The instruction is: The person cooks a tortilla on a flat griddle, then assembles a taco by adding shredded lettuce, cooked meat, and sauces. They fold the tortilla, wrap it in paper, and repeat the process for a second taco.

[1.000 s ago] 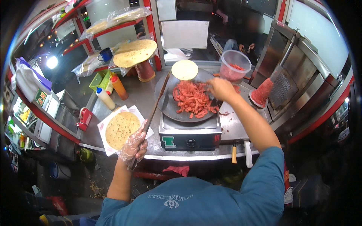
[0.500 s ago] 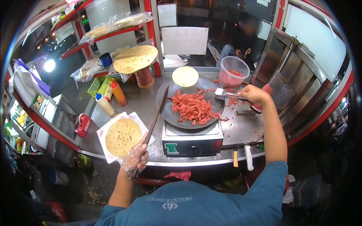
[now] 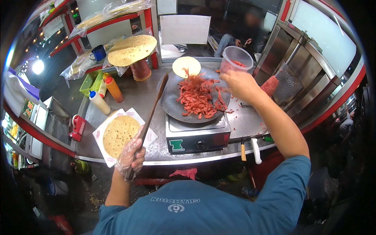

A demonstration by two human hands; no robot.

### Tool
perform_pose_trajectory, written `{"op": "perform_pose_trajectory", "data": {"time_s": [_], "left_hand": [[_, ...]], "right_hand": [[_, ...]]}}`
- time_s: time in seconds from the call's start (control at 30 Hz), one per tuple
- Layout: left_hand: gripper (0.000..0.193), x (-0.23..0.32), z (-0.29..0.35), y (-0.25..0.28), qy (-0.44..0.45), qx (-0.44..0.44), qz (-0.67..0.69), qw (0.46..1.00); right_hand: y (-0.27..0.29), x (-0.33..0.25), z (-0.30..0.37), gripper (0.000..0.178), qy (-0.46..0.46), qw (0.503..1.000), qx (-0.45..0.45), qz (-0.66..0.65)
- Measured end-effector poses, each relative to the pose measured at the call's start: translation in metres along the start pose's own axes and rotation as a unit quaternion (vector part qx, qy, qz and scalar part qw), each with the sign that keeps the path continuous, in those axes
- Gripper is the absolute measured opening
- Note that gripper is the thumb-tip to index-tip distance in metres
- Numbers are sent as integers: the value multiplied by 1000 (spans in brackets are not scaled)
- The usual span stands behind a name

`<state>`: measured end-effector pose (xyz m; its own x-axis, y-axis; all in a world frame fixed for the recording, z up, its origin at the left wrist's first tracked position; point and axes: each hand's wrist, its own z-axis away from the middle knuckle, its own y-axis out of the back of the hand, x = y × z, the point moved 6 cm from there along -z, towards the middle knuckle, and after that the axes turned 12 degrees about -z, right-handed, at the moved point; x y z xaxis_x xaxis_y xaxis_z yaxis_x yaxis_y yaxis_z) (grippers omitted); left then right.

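Note:
In my left hand, under a clear plastic glove, is a long dark wooden stick, slanting up to the griddle's left rim. Shredded red meat is heaped on the round dark griddle; its upper part is smeared by motion. My right hand reaches over the griddle's right edge with fingers closed, apparently around the metal tongs, which are hidden or blurred now. A pale flatbread lies at the far rim. Beside my left hand, a browned flatbread rests on white paper.
A clear tub with red meat stands behind the griddle, left of an upright meat spit. Sauce bottles stand at left. Two knives hang at the counter's front edge. A person sits beyond the window.
My right hand has moved left and farther away, over the griddle's edge. The upper meat is now blurred and spread toward the pale flatbread. My left hand keeps its hold on the stick.

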<state>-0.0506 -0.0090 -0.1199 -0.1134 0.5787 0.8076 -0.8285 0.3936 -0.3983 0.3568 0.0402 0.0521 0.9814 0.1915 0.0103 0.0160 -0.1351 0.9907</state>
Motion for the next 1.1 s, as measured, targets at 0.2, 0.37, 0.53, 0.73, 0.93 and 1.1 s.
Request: {"op": "perform_pose_trajectory", "data": {"time_s": [0.2,0.37,0.53,0.73,0.93,1.1], "left_hand": [[61,-31,-9,-35,-10,-15,-3,1000],[62,-24,-13,-74,6,-86,-65,994],[61,-6,-8,-55,-8,-4,-36,999],[45,-16,-2,-36,-19,114,-80,990],[63,-54,-16,-96,-3,-4,-35,999],[63,-23,-16,-87,-9,-41,11,999]], "right_hand": [[-15,103,23,44,-145,975,-9,-166],[-89,76,8,41,-35,975,65,-209],[-82,65,-23,41,-88,970,95,-205],[-50,58,-10,35,-65,941,-14,-331],[-79,115,10,47,-215,855,-184,-434],[-25,51,-36,35,-59,968,-42,-239]]}}
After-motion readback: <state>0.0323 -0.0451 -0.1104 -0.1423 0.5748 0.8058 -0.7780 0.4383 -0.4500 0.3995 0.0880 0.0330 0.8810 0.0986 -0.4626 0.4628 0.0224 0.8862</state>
